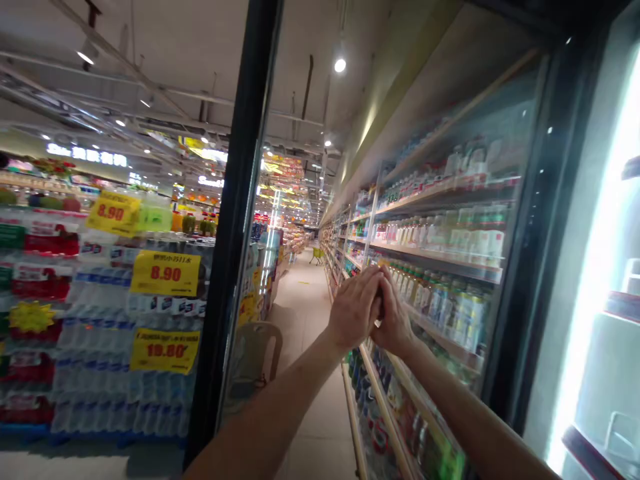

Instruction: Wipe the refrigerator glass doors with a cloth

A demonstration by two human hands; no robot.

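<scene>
Holds left hand and right hand up before the glass door, with fingers together and bent inward, perhaps around something too hidden to tell, near bottles ranked along shelves, probably for easy reach.

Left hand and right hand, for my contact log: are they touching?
Touching. The head view shows the left hand and right hand meeting at the fingers, with a dark hollow between them.

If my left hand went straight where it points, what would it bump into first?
Probably your right hand: the left hand's fingers slant toward it and seem to touch, though depth is unclear.
</scene>
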